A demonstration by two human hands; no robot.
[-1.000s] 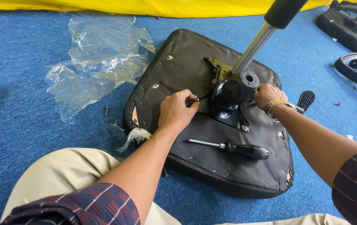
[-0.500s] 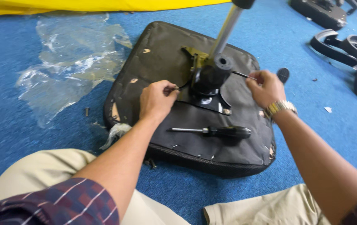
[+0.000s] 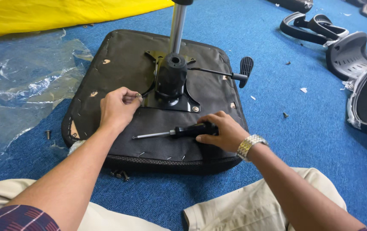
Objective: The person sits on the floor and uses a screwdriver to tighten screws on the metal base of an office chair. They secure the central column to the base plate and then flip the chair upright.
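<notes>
On the upturned black seat base (image 3: 119, 55), the left hand (image 3: 117, 107) pinches a small screw (image 3: 137, 95) between closed fingertips beside the black mounting plate (image 3: 170, 100), while the right hand (image 3: 222, 130) closes on one black-handled screwdriver (image 3: 179, 131) lying flat. Outward lie one crumpled clear plastic wrapper (image 3: 25, 94) left of the seat, one yellow sheet (image 3: 55, 15) beyond, and several loose screws (image 3: 121, 173) on the blue carpet (image 3: 295, 141).

Both bare forearms reaching forward from the bottom edge, angled inward. Left hand (image 3: 117, 107) palm down, knuckles up, thumb and index fingertips (image 3: 133, 96) pinched together at the tip, remaining fingers curled under. Right hand (image 3: 222, 130) lower and nearer the body, palm down, fingers (image 3: 207, 137) wrapped loosely in a closing grasp, thumb tucked at the side. Metal band on right wrist. Short plaid sleeve at left upper arm. Hands apart, not touching.
</notes>
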